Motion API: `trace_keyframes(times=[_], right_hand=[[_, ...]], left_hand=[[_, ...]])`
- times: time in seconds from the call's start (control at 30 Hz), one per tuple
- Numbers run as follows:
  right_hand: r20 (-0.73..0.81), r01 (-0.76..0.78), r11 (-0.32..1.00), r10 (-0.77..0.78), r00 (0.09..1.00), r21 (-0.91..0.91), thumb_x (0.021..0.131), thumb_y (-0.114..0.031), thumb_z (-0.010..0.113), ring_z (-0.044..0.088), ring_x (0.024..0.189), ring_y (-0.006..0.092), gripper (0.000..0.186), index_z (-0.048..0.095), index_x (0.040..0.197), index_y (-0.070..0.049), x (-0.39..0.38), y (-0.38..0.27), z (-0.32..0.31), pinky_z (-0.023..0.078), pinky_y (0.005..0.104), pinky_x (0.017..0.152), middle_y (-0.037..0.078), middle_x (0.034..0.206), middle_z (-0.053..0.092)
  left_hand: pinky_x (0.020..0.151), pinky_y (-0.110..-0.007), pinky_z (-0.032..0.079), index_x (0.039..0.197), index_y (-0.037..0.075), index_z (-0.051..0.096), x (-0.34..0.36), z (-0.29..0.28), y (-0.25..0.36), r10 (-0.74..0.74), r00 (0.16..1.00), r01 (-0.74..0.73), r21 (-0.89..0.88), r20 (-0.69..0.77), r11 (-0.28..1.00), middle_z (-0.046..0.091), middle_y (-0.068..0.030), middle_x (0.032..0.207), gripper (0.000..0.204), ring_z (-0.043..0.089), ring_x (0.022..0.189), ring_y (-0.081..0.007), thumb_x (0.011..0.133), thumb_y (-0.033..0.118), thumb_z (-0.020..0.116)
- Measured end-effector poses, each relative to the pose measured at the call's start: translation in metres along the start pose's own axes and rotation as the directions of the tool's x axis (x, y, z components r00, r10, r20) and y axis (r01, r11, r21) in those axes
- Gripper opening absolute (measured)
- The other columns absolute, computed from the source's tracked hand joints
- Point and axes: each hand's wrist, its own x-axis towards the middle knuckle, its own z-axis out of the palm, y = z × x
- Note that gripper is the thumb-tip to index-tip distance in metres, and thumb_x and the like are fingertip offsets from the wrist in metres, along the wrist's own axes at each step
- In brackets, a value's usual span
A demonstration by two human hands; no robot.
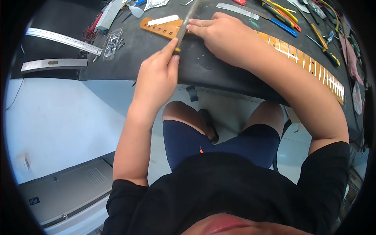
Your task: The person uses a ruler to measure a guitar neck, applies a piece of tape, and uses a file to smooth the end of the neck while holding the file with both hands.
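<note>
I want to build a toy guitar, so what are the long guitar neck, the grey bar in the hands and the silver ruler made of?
The guitar neck looks like varnished wood: warm yellow-brown with a soft sheen. The grey bar may be dull metal, from its colour and faint shine, but that's unsure. The ruler seems smooth metal: silvery and bright.

Smooth wooden guitar neck [306, 62]

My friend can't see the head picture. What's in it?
A person's left hand grips a long grey bar crossing a wooden guitar neck on a dark bench; the right hand touches the bar. Screwdrivers lie at right, a metal ruler at left.
</note>
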Motion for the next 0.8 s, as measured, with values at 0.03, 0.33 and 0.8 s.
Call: trace_keyframes(times=[0.03,0.33,0.8], right_hand=[[0.003,-0.008,1.000,0.008,1.000,-0.010,0.107,-0.011,0.061,0.073,0.111,0.0320,0.041,0.074,0.145,-0.003,-0.003,0.001,0.000,0.064,0.0407,0.101,0.007,0.153,0.073],[-0.040,-0.006,1.000,0.006,0.999,0.000,0.105,-0.011,0.062,0.076,0.101,0.0315,0.038,0.076,0.139,-0.001,-0.005,-0.003,0.001,0.062,0.0398,0.098,0.009,0.148,0.076],[-0.011,-0.032,0.998,0.031,0.999,-0.057,0.102,-0.007,0.066,0.076,0.097,0.0311,0.042,0.075,0.142,-0.001,-0.003,-0.006,0.012,0.062,0.0380,0.097,0.009,0.149,0.076]], left_hand=[[0.101,-0.041,0.059,0.150,-0.003,0.069,0.003,0.008,-0.003,0.028,0.999,-0.028,0.018,-0.022,0.999,0.079,-0.0283,0.129,0.043,0.080,0.111,-0.0396,0.107,-0.001,0.066],[0.083,-0.045,0.060,0.156,0.000,0.065,-0.003,0.018,-0.005,0.085,0.994,-0.081,0.069,-0.064,0.994,0.076,-0.0234,0.099,0.055,0.075,0.086,-0.0382,0.102,-0.008,0.067],[0.088,-0.040,0.059,0.158,0.001,0.063,-0.062,0.022,-0.019,0.099,0.990,-0.098,0.014,-0.096,0.995,0.078,-0.0253,0.113,0.052,0.076,0.092,-0.0365,0.106,-0.006,0.065]])
